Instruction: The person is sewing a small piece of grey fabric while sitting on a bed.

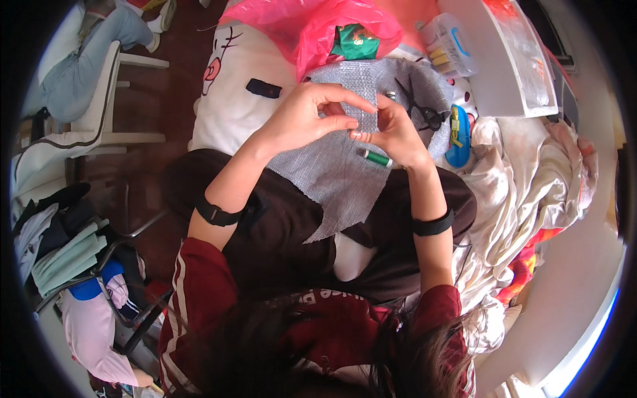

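A piece of grey woven fabric (352, 189) hangs between my hands and drapes over my lap. My left hand (305, 119) curls around the left side of a raised, narrow part of it, thumb and forefinger at the cloth. From the other side, my right hand (398, 136) pinches the edge of that part. Whether a needle or thread is between the fingertips is too small to tell. Just below my right hand, a spool of green thread (377, 158) lies on the fabric. Black scissors (419, 106) and a small pale spool (391, 96) rest on it beyond that hand.
A blue-and-yellow item (458, 136) lies right of the scissors. Behind are a pink plastic bag (285, 26) with a green packet (356, 41) and a clear box (446, 50). A dark patch (264, 88) lies on the white cushion (229, 119). Crumpled bedding (517, 172) is at right, white chairs (99, 99) left.
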Demonstrator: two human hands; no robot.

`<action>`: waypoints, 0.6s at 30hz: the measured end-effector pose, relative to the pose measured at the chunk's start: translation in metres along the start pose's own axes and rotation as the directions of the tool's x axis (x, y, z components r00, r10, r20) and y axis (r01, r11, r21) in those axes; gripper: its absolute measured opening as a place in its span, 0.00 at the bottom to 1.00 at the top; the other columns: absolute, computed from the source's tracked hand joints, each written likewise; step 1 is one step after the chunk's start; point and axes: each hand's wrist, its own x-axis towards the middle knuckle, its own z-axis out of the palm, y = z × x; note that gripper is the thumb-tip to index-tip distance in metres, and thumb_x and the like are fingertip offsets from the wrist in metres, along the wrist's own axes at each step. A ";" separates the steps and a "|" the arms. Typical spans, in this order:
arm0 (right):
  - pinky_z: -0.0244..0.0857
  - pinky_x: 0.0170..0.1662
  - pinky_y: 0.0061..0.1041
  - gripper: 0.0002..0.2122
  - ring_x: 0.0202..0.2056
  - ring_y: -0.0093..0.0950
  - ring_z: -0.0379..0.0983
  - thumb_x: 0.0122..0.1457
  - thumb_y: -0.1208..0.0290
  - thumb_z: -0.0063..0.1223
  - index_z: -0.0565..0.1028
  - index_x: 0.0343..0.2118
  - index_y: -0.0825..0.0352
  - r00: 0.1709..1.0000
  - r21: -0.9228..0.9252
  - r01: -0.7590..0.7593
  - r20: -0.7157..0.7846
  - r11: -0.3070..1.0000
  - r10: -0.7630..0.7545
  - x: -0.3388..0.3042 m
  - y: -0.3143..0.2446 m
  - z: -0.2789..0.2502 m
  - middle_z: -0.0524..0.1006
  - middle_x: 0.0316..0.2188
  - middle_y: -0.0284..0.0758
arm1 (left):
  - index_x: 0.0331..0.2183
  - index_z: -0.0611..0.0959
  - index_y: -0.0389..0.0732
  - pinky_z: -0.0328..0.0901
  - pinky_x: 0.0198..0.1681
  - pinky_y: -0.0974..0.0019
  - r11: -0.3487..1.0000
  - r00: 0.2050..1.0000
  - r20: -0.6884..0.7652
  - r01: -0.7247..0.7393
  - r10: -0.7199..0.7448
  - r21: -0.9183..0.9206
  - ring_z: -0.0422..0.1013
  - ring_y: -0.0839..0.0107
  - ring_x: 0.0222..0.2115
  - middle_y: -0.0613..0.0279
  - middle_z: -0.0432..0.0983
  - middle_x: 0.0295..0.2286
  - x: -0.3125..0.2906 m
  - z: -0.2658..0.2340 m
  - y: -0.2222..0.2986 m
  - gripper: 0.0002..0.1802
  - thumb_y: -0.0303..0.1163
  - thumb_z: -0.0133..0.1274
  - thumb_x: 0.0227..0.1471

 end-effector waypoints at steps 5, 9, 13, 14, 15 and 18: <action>0.49 0.23 0.12 0.10 0.22 0.08 0.52 0.41 0.77 0.61 0.71 0.26 0.67 0.997 -0.124 0.078 0.037 0.989 -0.074 0.003 0.018 -0.011 0.64 0.20 0.18 | 0.33 0.79 0.42 0.63 0.24 0.78 0.982 0.980 -0.157 -0.097 0.123 0.162 0.68 0.82 0.20 0.67 0.67 0.24 -0.002 0.005 -0.013 0.16 0.17 0.53 0.37; 0.52 0.23 0.14 0.10 0.21 0.11 0.53 0.43 0.75 0.60 0.70 0.28 0.68 0.993 -0.144 0.114 0.050 0.983 -0.107 0.001 0.019 0.000 0.64 0.20 0.20 | 0.33 0.79 0.43 0.63 0.23 0.77 0.941 0.941 -0.251 -0.145 0.227 0.306 0.68 0.79 0.19 0.66 0.62 0.23 -0.010 0.011 -0.020 0.18 0.16 0.54 0.35; 0.62 0.32 0.14 0.09 0.32 0.14 0.66 0.47 0.77 0.55 0.65 0.28 0.68 0.984 -0.359 0.170 0.019 0.918 -0.174 -0.009 0.018 0.010 0.69 0.29 0.27 | 0.27 0.80 0.39 0.63 0.23 0.76 0.916 0.896 -0.306 -0.214 0.323 0.341 0.68 0.78 0.19 0.65 0.64 0.22 -0.022 0.021 -0.009 0.11 0.16 0.54 0.36; 0.63 0.33 0.15 0.08 0.33 0.16 0.67 0.49 0.78 0.53 0.64 0.29 0.69 0.983 -0.226 0.185 0.043 0.957 -0.180 -0.012 0.013 0.015 0.69 0.29 0.28 | 0.25 0.80 0.36 0.63 0.23 0.76 0.904 0.900 -0.311 -0.172 0.306 0.391 0.69 0.78 0.20 0.66 0.65 0.20 -0.026 0.020 -0.003 0.08 0.16 0.53 0.36; 0.64 0.34 0.17 0.08 0.34 0.18 0.69 0.50 0.79 0.51 0.63 0.30 0.69 0.980 -0.088 0.194 0.069 0.977 -0.188 -0.015 0.008 0.020 0.69 0.29 0.29 | 0.25 0.80 0.36 0.63 0.23 0.76 0.894 0.895 -0.305 -0.185 0.324 0.408 0.69 0.78 0.20 0.66 0.65 0.20 -0.029 0.019 0.004 0.08 0.16 0.53 0.36; 0.65 0.36 0.19 0.07 0.36 0.23 0.70 0.52 0.80 0.47 0.62 0.32 0.70 0.978 -0.073 0.184 0.116 0.980 -0.175 -0.028 0.000 0.023 0.70 0.29 0.32 | 0.27 0.78 0.30 0.66 0.28 0.76 0.969 0.945 -0.296 -0.069 0.140 0.237 0.71 0.76 0.26 0.66 0.67 0.23 -0.038 0.023 0.024 0.06 0.15 0.51 0.40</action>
